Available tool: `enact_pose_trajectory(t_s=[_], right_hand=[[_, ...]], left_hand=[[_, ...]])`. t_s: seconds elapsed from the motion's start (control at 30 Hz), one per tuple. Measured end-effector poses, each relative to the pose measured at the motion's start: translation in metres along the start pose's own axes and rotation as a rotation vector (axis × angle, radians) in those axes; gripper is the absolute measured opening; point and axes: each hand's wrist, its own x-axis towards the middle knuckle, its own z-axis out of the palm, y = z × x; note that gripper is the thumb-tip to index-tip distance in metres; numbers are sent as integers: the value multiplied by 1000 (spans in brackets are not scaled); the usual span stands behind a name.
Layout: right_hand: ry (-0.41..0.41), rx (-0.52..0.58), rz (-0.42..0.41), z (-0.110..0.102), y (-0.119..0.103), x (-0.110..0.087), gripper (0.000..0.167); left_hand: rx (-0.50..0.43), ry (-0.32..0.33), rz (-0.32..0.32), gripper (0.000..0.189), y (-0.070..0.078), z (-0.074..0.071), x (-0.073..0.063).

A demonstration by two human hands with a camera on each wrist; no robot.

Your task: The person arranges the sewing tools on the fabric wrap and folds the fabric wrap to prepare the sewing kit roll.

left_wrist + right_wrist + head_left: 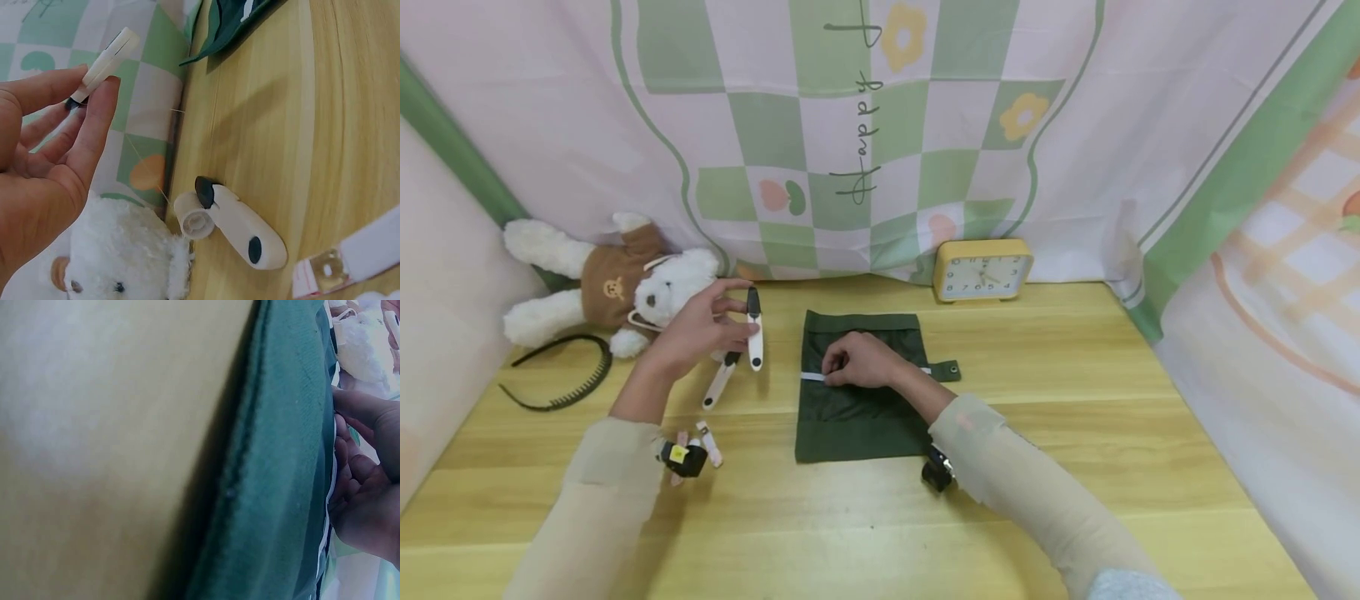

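Note:
My left hand point(700, 325) pinches a slim white tool with a black end point(755, 329), held above the table; its exact kind is unclear. A second, similar white and black tool point(244, 228) lies below it, beside a small white spool-like piece point(194, 215). My right hand point(867, 360) is over a dark green cloth pouch point(857, 440) spread flat on the table. Thumb and fingertips of that hand pinch at the white elastic band point(812, 377) across the pouch. In the right wrist view the hand point(369, 487) shows at the pouch's far side, its fingertips partly hidden.
A white plush dog point(673, 283) in a brown top lies at the back left, near a black toothed headband point(597, 379). Small pink and white strips point(709, 443) lie by the left wrist. A yellow clock point(983, 271) stands at the back, before the patterned curtain point(827, 133).

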Motion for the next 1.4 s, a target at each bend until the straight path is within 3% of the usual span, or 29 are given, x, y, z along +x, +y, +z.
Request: enact_pose_trajectory(t_s=[0.8,1.07,1.4], right_hand=[[-3,-8,4,-1,-2,0,5],[1,-13,4,-2,0,0,4],[-13,-8,8,-2,-2,2,4]], left_hand=[[-106,-108,35,74,10,25,15],[-56,-122,2,72,4,32,27],[25,-140,55,68,8,31,39]])
